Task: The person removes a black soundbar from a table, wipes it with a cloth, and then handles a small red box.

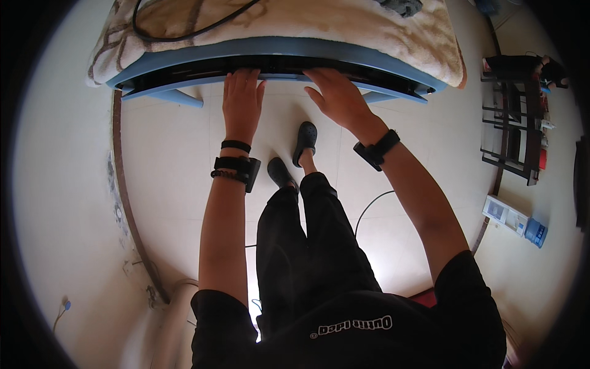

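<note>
A blue table (295,44) stands before me, its top covered by a beige patterned blanket (295,20). Along its near side runs a long dark gap, a drawer or recess, behind a thin blue front panel (159,88). The fingers of my left hand (241,101) lie over this panel, tips at the dark gap and thumb apart. To the right, my right hand (339,99) rests on the same panel with fingers stretched towards the gap and thumb spread. The fingertips are hard to make out against the dark interior.
A black cable (198,33) and a grey cloth (403,5) lie on the blanket. Splayed table legs (179,97) reach the tiled floor. Another cable (368,207) crosses the floor. Along the right wall are dark furniture (511,124), a person (546,71) and a water dispenser (507,214).
</note>
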Tool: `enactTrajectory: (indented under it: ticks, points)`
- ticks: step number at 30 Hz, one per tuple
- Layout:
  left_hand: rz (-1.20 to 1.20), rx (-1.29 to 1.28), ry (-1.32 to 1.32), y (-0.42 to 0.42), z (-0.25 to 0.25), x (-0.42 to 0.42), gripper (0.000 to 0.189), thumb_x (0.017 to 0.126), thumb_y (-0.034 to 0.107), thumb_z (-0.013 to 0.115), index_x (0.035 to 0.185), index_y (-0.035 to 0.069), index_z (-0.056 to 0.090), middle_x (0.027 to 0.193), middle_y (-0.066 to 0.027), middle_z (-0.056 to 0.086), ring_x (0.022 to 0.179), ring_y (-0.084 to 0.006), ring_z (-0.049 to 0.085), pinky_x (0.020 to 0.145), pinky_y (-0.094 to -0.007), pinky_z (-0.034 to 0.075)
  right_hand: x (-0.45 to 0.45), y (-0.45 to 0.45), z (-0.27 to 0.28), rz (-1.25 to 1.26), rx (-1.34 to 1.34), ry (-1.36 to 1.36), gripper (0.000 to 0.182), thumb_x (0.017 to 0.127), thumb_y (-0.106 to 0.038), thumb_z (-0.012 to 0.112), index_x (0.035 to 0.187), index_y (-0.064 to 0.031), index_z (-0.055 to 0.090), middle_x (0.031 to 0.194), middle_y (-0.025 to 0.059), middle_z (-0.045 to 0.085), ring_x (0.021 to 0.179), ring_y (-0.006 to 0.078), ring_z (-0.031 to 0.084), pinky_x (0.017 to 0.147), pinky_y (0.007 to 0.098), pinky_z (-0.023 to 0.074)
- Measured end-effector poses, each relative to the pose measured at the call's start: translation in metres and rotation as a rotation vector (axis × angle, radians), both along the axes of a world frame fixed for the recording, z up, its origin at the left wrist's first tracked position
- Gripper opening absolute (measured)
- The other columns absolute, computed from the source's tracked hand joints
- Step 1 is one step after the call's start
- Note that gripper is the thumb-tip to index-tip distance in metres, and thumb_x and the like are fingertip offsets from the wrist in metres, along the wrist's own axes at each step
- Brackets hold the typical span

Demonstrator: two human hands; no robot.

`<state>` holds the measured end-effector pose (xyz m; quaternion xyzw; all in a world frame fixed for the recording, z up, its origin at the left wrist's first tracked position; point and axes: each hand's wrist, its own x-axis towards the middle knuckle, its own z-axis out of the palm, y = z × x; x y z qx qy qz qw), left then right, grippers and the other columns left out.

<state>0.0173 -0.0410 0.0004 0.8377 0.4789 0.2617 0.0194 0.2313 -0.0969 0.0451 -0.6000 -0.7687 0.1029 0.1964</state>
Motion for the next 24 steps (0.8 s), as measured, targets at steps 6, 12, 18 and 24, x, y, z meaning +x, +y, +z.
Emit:
enactTrajectory:
  ticks: [6, 12, 18, 24]
  points:
    - [0.072, -0.053, -0.167, -0.004, -0.003, 0.009, 0.024, 0.09, 0.02, 0.058, 0.11, 0.006, 0.057, 0.107, -0.0118, 0.056, 0.107, -0.0315, 0.052, 0.104, -0.044, 0.036, -0.036, 0.035, -0.015, -0.05, -0.234, -0.076, 0.034, 0.092, -0.031, 0.056, 0.108, -0.0018, 0.06, 0.105, 0.02, 0.063, 0.097, 0.0347, 0.06, 0.081, 0.0414, 0.0505]
    - [0.089, -0.046, -0.187, -0.003, -0.001, 0.009, 0.023, 0.088, 0.018, 0.06, 0.107, 0.006, 0.059, 0.105, -0.0106, 0.057, 0.106, -0.0302, 0.052, 0.104, -0.0437, 0.037, -0.047, 0.046, -0.005, -0.084, -0.342, -0.138, 0.03, 0.091, -0.032, 0.057, 0.093, -0.0023, 0.062, 0.09, 0.0183, 0.064, 0.085, 0.0372, 0.062, 0.072, 0.0446, 0.0512]
    - [0.124, -0.046, -0.158, -0.003, -0.003, 0.012, 0.023, 0.086, 0.018, 0.061, 0.106, 0.006, 0.06, 0.105, -0.0077, 0.058, 0.107, -0.0267, 0.053, 0.105, -0.0422, 0.036, -0.047, 0.039, -0.021, -0.11, -0.045, -0.11, 0.031, 0.087, -0.033, 0.061, 0.097, -0.0032, 0.064, 0.089, 0.0151, 0.065, 0.083, 0.0354, 0.063, 0.07, 0.0428, 0.0517]
    - [0.129, -0.036, -0.146, -0.003, -0.007, 0.012, 0.023, 0.087, 0.018, 0.061, 0.107, 0.006, 0.06, 0.105, -0.0076, 0.058, 0.108, -0.0268, 0.053, 0.106, -0.0418, 0.036, -0.038, 0.028, -0.017, -0.182, -0.008, -0.088, 0.037, 0.083, -0.037, 0.066, 0.099, -0.0033, 0.065, 0.09, 0.0142, 0.066, 0.084, 0.0334, 0.063, 0.071, 0.0402, 0.0524]
